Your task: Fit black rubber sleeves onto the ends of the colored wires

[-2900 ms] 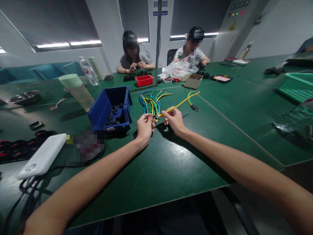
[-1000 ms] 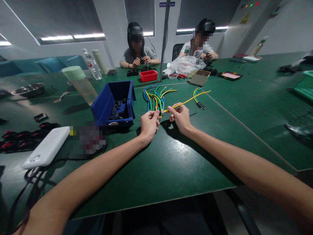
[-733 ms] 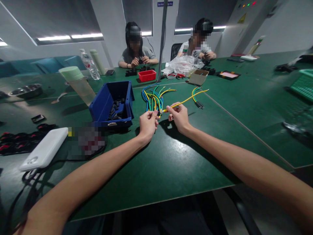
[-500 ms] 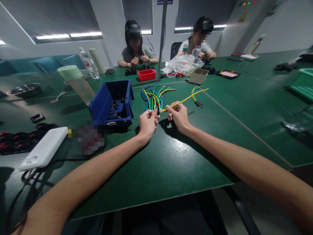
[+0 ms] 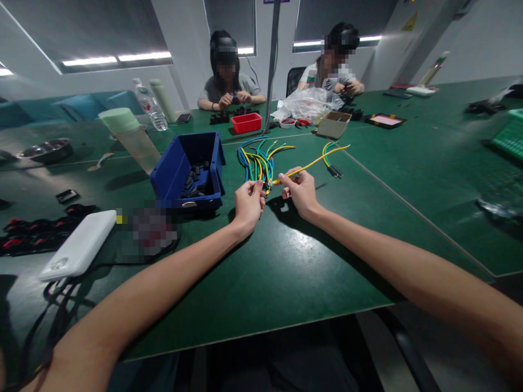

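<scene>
A person's R hand (image 5: pixel 302 193) gripped a yellow wire (image 5: pixel 312 164) btwn thumb & fingers over a green worktable (image 5: pixel 245 294), the wire slanting up & away so that, in this view, it crossed 2 short wires w/ black ends (image 5: pixel 335 171). Opposite, the L hand (image 5: pixel 248 204) had its thumb closed against its fingers at the near end of a blue, green & yellow wire bundle (image 5: pixel 256 160); what it pinched, if anything, was hidden. Just L of the bundle stood a blue plastic bin (image 5: pixel 165 173) w/ small black pieces (image 5: pixel 194 182) inside. A white power bank (image 5: pixel 81 245) lay well apart at L. Farther back were a red plastic tray (image 5: pixel 247 123) and an open cardboard box (image 5: pixel 333 126). Across the table sat a co-worker in gray (image 5: pixel 250 84) & a co-worker in white (image 5: pixel 347 71), each handling dark items too small to ID.
</scene>
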The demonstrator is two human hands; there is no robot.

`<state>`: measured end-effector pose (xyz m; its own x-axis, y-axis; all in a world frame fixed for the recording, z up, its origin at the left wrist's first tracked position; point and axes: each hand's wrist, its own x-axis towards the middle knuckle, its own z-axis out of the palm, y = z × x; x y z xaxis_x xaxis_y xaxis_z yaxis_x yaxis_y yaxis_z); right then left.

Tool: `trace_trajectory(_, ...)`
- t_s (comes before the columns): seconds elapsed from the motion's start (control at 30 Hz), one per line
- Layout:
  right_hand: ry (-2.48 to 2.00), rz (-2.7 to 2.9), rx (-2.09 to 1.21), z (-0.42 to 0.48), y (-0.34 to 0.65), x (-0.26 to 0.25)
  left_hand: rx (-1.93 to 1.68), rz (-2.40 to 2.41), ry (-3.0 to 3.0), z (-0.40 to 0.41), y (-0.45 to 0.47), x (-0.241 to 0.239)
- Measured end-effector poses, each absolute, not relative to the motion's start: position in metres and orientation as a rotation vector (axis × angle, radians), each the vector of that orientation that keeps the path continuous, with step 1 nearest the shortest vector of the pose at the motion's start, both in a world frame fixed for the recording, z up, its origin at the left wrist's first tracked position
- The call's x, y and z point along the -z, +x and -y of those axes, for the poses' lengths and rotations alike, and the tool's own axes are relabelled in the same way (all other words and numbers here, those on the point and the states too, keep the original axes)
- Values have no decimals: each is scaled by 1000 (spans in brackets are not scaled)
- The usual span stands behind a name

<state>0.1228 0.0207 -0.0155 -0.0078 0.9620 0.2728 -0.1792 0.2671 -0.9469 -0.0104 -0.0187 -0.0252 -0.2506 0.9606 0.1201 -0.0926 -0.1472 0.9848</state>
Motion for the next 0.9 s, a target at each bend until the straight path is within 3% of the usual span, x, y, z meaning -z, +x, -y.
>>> trace_trajectory(0.9,-851,1251,-1095,-18,122,14,-1541,-1277,1117,22,-8,18)
